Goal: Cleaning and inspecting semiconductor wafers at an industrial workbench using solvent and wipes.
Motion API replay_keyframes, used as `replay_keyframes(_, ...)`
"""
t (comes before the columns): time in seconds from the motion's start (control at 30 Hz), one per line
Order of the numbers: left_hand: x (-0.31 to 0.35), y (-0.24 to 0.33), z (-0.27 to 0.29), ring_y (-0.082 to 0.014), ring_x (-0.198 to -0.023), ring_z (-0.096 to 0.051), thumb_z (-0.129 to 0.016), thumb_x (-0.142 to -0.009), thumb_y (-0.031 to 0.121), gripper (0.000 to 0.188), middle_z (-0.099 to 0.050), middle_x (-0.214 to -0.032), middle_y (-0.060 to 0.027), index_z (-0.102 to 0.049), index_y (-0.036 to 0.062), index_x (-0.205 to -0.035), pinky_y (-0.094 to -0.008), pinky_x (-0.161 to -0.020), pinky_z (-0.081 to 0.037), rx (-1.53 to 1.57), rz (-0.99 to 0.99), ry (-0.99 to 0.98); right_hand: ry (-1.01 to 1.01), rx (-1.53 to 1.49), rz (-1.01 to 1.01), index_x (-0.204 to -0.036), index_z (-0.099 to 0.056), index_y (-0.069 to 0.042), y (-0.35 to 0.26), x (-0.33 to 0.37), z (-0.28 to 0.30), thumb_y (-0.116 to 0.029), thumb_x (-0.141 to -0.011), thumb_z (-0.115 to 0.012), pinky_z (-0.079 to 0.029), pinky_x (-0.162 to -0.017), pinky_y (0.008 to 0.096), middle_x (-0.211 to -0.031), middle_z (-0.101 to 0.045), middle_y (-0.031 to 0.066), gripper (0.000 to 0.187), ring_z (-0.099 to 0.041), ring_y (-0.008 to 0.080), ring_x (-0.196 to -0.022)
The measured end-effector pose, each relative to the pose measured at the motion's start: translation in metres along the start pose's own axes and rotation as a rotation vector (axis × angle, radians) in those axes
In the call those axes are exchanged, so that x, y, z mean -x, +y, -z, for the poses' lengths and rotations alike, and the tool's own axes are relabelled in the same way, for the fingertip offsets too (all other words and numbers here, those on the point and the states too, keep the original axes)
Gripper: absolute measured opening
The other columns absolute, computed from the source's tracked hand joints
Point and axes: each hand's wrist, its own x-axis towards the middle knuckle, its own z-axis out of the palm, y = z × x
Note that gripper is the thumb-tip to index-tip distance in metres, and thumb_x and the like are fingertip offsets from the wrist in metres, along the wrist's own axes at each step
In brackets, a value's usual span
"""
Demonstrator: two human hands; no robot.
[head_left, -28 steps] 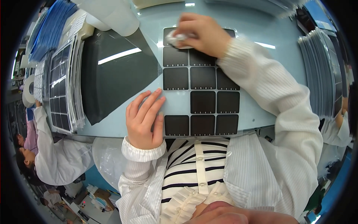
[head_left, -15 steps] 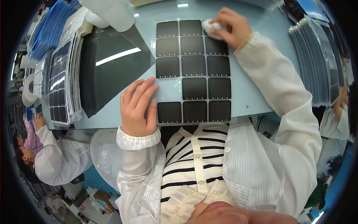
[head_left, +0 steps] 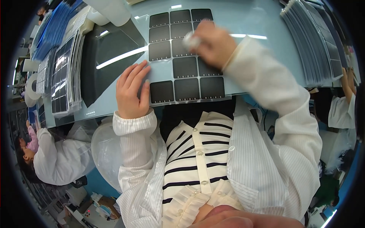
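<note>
A clear sheet with rows of dark rounded-square panels (head_left: 186, 89) lies before me on the table. One place in its left column, second row from the near edge, has no dark panel. My right hand (head_left: 215, 45) is over the sheet's right side, blurred by motion. It is closed round a small white wad (head_left: 191, 41), cotton or cloth, pressed against a panel in the middle column. My left hand (head_left: 133, 91) rests with fingers stretched along the sheet's left edge, near the gap, holding nothing. Some right-column panels are hidden behind my right hand.
A large dark sheet (head_left: 100, 64) lies on the left, beside a stack of panel sheets (head_left: 62, 76). Blue sheets (head_left: 53, 34) and a white translucent container (head_left: 114, 11) stand farther back. Another stack (head_left: 308, 41) is at right. A person in white (head_left: 61, 159) sits at left.
My right hand has brought the wad from the far right panel nearer and leftward to the middle column. The whole view has shifted, while my left hand stays by the sheet's left edge.
</note>
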Motion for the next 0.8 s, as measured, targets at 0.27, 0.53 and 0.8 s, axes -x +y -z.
replay_keyframes(0.27, 0.002, 0.0, 0.001, -0.0286, -0.111, -0.054, -0.056, -0.078, 0.007, 0.031, -0.062, -0.117, -0.006, -0.064, 0.0058, -0.108, -0.0383, -0.095, -0.04, 0.02, -0.018, 0.031, 0.019, 0.029, -0.15, -0.091, -0.062, -0.003, 0.03, 0.008, 0.032, -0.015, -0.078, -0.066, -0.048, -0.064, 0.0362, -0.083, -0.057, 0.0117, 0.018, -0.059, 0.0302, -0.073)
replay_keyframes(0.53, 0.012, -0.009, 0.001, -0.0297, -0.111, -0.054, -0.056, -0.079, 0.006, 0.031, -0.061, -0.118, -0.0092, -0.064, 0.0045, -0.108, -0.0377, -0.096, -0.04, 0.099, 0.027, 0.045, -0.201, -0.245, 0.122, -0.089, -0.062, -0.005, -0.067, 0.03, -0.006, -0.014, -0.072, -0.072, -0.049, -0.067, 0.037, -0.086, -0.056, 0.0104, 0.022, -0.059, 0.0322, -0.076)
replay_keyframes(0.8, 0.015, -0.017, 0.003, -0.0224, -0.107, -0.056, -0.055, -0.084, 0.006, 0.028, -0.064, -0.112, -0.0099, -0.065, 0.0054, -0.11, -0.0318, -0.092, -0.042, 0.556, 0.321, 0.139, -0.082, -0.125, 0.061, -0.09, -0.06, -0.003, -0.059, 0.048, 0.008, -0.008, -0.072, -0.071, -0.046, -0.06, 0.0353, -0.084, -0.055, 0.0108, 0.022, -0.056, 0.0296, -0.066)
